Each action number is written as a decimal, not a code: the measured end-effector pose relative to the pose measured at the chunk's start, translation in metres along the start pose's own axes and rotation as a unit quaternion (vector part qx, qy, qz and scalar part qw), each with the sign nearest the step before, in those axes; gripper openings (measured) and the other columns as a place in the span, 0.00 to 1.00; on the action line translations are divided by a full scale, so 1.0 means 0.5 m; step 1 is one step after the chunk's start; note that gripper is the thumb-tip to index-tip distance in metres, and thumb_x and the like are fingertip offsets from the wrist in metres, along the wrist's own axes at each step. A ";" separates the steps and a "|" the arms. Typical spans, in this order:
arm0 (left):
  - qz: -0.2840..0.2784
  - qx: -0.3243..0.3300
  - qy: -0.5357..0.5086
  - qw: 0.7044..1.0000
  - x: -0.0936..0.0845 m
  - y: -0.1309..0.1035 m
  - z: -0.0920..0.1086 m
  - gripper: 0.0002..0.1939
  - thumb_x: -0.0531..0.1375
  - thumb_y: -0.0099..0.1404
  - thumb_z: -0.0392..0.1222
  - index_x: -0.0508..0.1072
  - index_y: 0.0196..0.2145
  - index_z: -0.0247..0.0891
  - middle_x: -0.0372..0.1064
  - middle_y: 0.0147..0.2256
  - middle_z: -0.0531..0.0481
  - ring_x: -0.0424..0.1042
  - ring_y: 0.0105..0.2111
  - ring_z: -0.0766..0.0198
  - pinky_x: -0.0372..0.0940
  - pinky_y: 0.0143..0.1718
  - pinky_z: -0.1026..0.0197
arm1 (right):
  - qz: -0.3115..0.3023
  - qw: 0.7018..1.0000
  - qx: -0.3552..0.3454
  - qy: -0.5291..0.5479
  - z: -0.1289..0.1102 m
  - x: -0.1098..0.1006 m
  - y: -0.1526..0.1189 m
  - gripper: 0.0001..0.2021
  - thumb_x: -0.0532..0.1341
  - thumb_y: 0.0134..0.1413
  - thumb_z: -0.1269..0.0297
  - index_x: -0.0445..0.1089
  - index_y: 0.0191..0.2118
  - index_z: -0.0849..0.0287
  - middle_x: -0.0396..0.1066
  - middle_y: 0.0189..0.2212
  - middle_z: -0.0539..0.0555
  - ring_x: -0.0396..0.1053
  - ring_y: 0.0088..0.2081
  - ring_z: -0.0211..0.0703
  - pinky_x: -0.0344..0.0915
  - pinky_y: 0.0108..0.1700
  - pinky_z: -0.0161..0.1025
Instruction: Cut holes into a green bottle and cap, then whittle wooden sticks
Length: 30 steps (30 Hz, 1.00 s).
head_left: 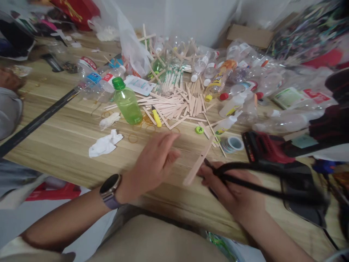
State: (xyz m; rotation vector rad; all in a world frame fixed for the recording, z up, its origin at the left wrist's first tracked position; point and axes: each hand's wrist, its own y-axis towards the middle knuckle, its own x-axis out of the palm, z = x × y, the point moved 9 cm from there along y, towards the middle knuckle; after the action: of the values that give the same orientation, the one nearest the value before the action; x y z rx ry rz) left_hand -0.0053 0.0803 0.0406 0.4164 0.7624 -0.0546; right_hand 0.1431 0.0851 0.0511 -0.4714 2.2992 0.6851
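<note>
My left hand [155, 160] hovers over the near part of the table with its fingers stretched out and nothing in them. In my right hand [234, 196] is a black tool with long looped handles [253, 169], which looks like a pair of scissors; motion blurs it. A flat wooden craft stick [196, 167] juts up from the fingertips of the same hand, with a small dark spot near its middle. Past my hands lies a heap of craft sticks [171, 105]. A yellow-capped utility knife or marker [156, 117] lies beside it.
A green bottle [128, 103] stands left of the sticks, near crumpled tissue [105, 143]. Many clear plastic bottles [201, 65] crowd the back and right. A spool [233, 144] and a red-black power tool [268, 145] sit at right. Another person's hand [9, 80] shows far left.
</note>
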 end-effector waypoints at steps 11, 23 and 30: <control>-0.244 -0.286 -0.471 0.798 0.107 -0.047 0.014 0.19 0.49 0.71 0.54 0.68 0.36 0.36 0.57 0.22 0.58 0.55 0.21 0.71 0.53 0.22 0.67 | 0.027 0.888 -0.280 -0.365 -0.075 0.008 -0.024 0.12 0.47 0.67 0.75 0.67 0.44 0.67 0.75 0.32 0.57 0.71 0.30 0.38 0.59 0.28 0.37; -0.318 -0.204 -0.474 0.795 0.107 -0.038 0.030 0.19 0.48 0.72 0.53 0.61 0.28 0.38 0.51 0.22 0.58 0.49 0.22 0.70 0.48 0.24 0.64 | -0.191 0.821 0.307 0.442 0.039 0.122 -0.070 0.25 0.58 0.57 0.42 0.69 0.26 0.63 0.72 0.22 0.57 0.67 0.16 0.38 0.62 0.16 0.30; -0.297 -0.144 -0.424 0.844 0.086 -0.023 0.032 0.18 0.47 0.72 0.50 0.60 0.27 0.39 0.51 0.24 0.58 0.50 0.24 0.68 0.49 0.27 0.63 | -0.255 0.648 0.392 0.601 0.009 0.166 -0.104 0.25 0.59 0.53 0.39 0.63 0.26 0.60 0.66 0.14 0.50 0.56 0.08 0.34 0.49 0.09 0.26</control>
State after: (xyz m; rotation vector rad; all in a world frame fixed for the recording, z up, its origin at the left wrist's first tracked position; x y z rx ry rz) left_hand 0.0344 0.0681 0.0178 -0.1647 -0.0183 -0.6598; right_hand 0.1133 0.0348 -0.0276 -1.2992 2.9562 -1.3160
